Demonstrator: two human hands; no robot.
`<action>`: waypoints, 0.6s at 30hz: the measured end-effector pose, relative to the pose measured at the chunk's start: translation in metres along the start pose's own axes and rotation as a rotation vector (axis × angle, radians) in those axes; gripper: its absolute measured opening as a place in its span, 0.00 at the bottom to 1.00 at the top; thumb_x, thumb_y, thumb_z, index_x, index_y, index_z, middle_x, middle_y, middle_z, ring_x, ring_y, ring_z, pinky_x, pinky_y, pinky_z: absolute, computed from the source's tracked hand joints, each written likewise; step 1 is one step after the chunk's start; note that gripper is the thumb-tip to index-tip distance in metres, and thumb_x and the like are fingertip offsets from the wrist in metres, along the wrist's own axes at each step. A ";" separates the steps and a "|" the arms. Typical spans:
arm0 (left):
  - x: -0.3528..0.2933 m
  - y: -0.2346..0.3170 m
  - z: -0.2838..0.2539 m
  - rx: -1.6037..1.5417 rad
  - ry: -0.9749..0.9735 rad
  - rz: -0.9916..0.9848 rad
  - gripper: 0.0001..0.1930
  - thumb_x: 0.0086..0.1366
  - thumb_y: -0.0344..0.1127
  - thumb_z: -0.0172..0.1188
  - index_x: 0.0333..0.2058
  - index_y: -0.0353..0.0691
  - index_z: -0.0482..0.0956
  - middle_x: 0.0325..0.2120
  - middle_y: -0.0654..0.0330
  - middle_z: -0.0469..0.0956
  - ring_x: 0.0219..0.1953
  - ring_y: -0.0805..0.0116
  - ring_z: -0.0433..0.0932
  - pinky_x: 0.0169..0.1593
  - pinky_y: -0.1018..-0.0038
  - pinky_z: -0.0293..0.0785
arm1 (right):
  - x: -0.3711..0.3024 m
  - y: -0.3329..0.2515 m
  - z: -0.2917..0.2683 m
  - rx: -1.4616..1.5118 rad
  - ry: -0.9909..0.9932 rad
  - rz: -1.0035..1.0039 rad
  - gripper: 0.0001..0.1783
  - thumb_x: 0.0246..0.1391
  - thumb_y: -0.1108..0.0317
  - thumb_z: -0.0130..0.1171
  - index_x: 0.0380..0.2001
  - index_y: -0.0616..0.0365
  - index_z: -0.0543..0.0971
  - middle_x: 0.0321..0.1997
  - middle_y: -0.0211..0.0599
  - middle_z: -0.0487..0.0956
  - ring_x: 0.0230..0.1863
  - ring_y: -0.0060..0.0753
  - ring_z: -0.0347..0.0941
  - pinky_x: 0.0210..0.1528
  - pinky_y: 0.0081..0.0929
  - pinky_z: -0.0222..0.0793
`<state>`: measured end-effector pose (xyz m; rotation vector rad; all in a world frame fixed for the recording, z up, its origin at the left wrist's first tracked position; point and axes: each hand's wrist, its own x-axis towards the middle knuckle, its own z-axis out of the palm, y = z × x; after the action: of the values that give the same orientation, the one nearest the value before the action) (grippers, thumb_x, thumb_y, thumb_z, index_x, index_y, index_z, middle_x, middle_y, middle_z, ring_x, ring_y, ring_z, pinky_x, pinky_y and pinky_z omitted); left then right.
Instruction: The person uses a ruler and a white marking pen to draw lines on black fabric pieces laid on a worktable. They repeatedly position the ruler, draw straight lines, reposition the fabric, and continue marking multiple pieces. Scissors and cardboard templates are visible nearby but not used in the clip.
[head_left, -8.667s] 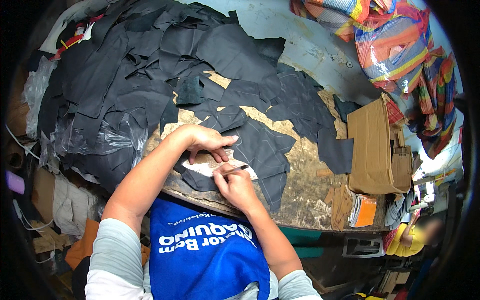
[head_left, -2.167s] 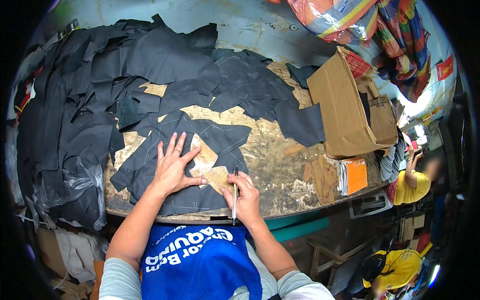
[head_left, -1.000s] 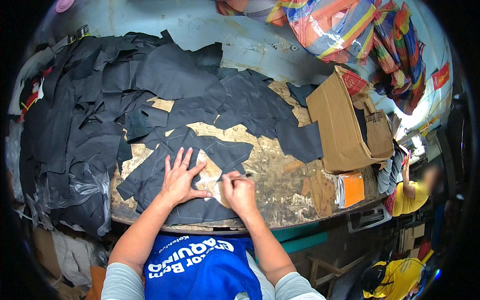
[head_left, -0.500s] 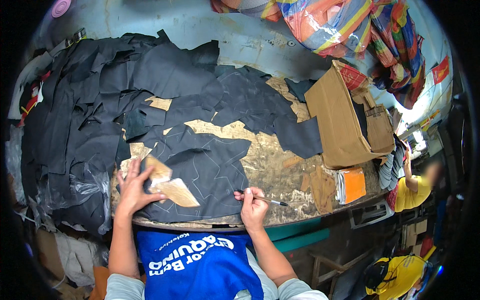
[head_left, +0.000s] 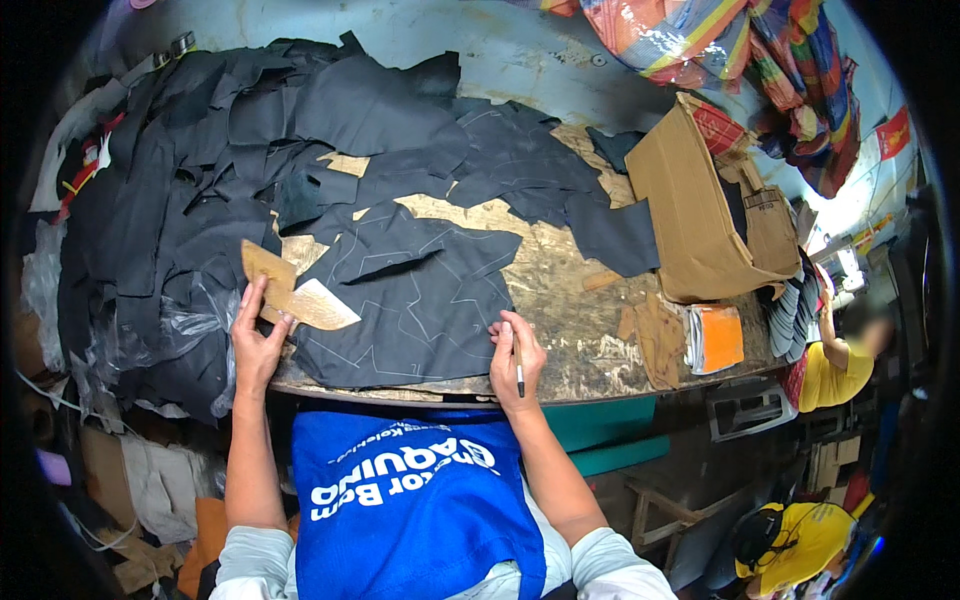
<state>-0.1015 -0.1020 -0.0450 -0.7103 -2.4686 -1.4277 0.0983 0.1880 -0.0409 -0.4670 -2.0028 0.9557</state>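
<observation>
My left hand point(head_left: 256, 338) pinches a tan, angular pattern template point(head_left: 326, 307) between thumb and fingers, over the left edge of a black leather-like sheet point(head_left: 430, 345). Pale outlines are drawn across that sheet, and a slit or fold crosses its upper part. At the sheet's right edge my right hand point(head_left: 518, 372) is closed round a pen point(head_left: 519, 374) with a pale barrel and dark end, which points down toward me. The pen's other end is hidden by the fingers.
More black sheets point(head_left: 370, 110) are heaped along the table's left and back. A cardboard box point(head_left: 690, 220), brown offcuts point(head_left: 655, 340) and an orange-covered pad point(head_left: 718, 340) occupy the right side. Clear plastic point(head_left: 190, 330) hangs at the left. Two people in yellow point(head_left: 838, 375) are beyond the right end.
My left hand has drawn the template left and turned it, uncovering more outlines. My right hand has shifted right, and the pen has swung from pointing right to pointing toward me.
</observation>
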 end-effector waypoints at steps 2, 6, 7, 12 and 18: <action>-0.001 -0.004 0.002 -0.230 0.110 -0.018 0.33 0.52 0.19 0.60 0.59 0.34 0.64 0.59 0.48 0.63 0.59 0.60 0.65 0.60 0.69 0.64 | 0.001 -0.001 0.000 -0.035 0.007 -0.015 0.10 0.61 0.74 0.48 0.42 0.68 0.74 0.32 0.46 0.79 0.30 0.31 0.79 0.32 0.24 0.75; -0.002 -0.014 0.005 -0.427 0.251 0.008 0.30 0.57 0.17 0.56 0.60 0.31 0.61 0.60 0.52 0.61 0.54 0.66 0.68 0.51 0.76 0.72 | 0.002 -0.001 0.002 0.091 0.041 0.117 0.12 0.62 0.71 0.48 0.43 0.67 0.74 0.33 0.46 0.79 0.31 0.28 0.78 0.35 0.23 0.75; -0.001 -0.016 0.004 -0.438 0.251 -0.019 0.30 0.57 0.17 0.56 0.60 0.32 0.61 0.59 0.52 0.63 0.52 0.67 0.70 0.49 0.76 0.73 | 0.003 -0.001 0.002 0.149 0.051 0.139 0.12 0.62 0.70 0.48 0.44 0.67 0.74 0.33 0.45 0.79 0.31 0.27 0.77 0.35 0.22 0.74; -0.004 -0.013 0.001 -0.497 0.239 -0.141 0.25 0.60 0.17 0.55 0.57 0.32 0.66 0.51 0.54 0.72 0.44 0.73 0.75 0.44 0.81 0.74 | 0.001 -0.001 -0.003 0.070 0.067 0.043 0.13 0.63 0.67 0.49 0.44 0.67 0.74 0.31 0.41 0.79 0.32 0.23 0.75 0.37 0.19 0.72; -0.010 0.047 -0.009 -0.685 0.075 -0.047 0.14 0.59 0.16 0.49 0.44 0.31 0.72 0.38 0.63 0.74 0.42 0.76 0.74 0.48 0.81 0.69 | -0.019 -0.008 -0.002 0.399 0.060 0.255 0.09 0.60 0.68 0.54 0.36 0.65 0.76 0.28 0.36 0.79 0.30 0.23 0.77 0.34 0.19 0.72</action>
<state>-0.0700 -0.0934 -0.0088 -0.6866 -1.9250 -2.2953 0.1108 0.1717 -0.0439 -0.5257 -1.6663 1.4443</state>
